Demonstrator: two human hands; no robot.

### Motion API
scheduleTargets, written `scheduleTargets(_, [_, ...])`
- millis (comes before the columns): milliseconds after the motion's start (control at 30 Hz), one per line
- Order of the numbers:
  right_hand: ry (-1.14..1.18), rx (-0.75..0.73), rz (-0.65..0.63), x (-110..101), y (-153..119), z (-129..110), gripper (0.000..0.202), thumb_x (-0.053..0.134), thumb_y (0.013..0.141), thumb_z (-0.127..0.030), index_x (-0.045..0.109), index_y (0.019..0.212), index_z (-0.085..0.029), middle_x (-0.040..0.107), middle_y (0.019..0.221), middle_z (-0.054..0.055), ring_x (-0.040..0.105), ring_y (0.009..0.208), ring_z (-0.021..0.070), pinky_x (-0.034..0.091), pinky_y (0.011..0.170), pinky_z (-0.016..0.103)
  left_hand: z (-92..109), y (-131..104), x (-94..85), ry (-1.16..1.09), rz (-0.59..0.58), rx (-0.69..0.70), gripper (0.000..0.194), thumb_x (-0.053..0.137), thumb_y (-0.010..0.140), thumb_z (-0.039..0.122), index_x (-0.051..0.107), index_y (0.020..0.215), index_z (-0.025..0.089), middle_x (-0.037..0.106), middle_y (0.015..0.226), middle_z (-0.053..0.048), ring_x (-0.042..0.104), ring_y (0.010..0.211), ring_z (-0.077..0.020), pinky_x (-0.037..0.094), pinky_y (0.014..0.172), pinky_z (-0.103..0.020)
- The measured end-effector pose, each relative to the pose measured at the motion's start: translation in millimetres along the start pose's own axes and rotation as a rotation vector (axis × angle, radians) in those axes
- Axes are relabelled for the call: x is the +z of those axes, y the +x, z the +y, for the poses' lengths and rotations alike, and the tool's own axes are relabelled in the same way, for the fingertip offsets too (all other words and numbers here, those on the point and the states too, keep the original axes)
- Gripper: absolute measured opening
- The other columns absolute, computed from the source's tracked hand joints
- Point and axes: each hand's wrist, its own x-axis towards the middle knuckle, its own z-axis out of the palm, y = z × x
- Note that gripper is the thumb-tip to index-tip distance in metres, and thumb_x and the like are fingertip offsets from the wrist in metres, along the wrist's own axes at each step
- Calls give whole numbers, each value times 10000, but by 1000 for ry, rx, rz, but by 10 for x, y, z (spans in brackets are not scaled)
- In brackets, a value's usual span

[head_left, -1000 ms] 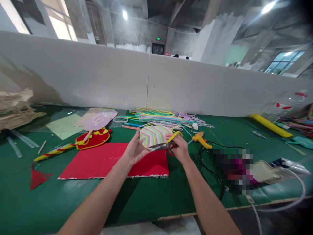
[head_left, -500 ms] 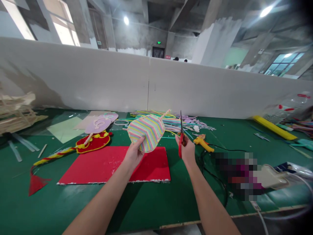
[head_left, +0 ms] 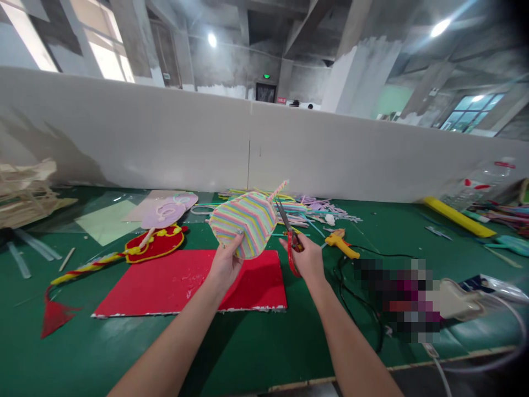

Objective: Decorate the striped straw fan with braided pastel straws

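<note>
My left hand (head_left: 227, 262) pinches the lower edge of a striped fan (head_left: 243, 220) made of pastel pipe cleaners. A twisted handle (head_left: 279, 189) sticks out from the fan's upper right. In my right hand (head_left: 308, 256) is a pair of red-handled scissors (head_left: 294, 251), its blades pointing up and left, close to the fan's right edge beside the handle. Whether the blades touch the fan I cannot tell. Below the fan lies a red board (head_left: 157, 286) with a ragged white front edge.
A red and yellow fan (head_left: 155, 245) with a tassel lies at left, near lilac cut-outs (head_left: 169, 209). Loose pipe cleaners (head_left: 326, 208) are heaped at the back. To the right are a yellow glue gun (head_left: 342, 242) with a black cord, a yellow bar (head_left: 458, 216) and a plastic bottle (head_left: 481, 182).
The scissors have swung from upright to a leftward tilt and moved left, nearer the fan's handle. The fan has shifted slightly left and remains in my left hand.
</note>
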Motion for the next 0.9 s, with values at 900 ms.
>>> scheduleTargets(900, [-227, -80, 91, 28, -29, -1, 369, 507, 725, -556, 550, 638, -200, 564, 542, 15, 525, 518, 140, 305, 507, 233, 47, -15, 57, 83, 90, 103, 415, 680, 661, 154, 560, 1053, 217, 682, 970, -19, 592, 1004, -193, 498, 823, -256])
